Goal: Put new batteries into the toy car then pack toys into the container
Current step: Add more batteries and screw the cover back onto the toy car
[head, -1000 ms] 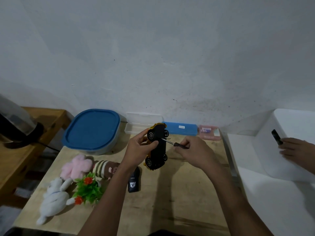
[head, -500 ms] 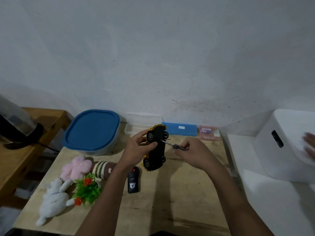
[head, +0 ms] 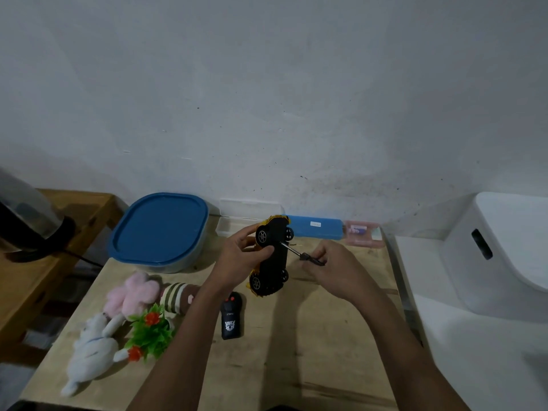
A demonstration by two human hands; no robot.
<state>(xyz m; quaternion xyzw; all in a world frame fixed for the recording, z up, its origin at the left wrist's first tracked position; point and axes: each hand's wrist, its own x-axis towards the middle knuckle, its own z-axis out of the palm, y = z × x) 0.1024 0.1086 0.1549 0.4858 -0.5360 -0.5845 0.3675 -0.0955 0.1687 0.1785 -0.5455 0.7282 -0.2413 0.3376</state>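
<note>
Head — left hand point(head: 237, 261) around toy car point(head: 278, 258)

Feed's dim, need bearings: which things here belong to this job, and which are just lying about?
Job: black and yellow toy car in left hand; thin metal screwdriver in right hand; blue-lidded plastic container; pink plush toy; white plush toy.
Lying about: dark kettle; white plastic box.

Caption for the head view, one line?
Left hand holds the toy car underside out while right hand sets a screwdriver against it.
</note>
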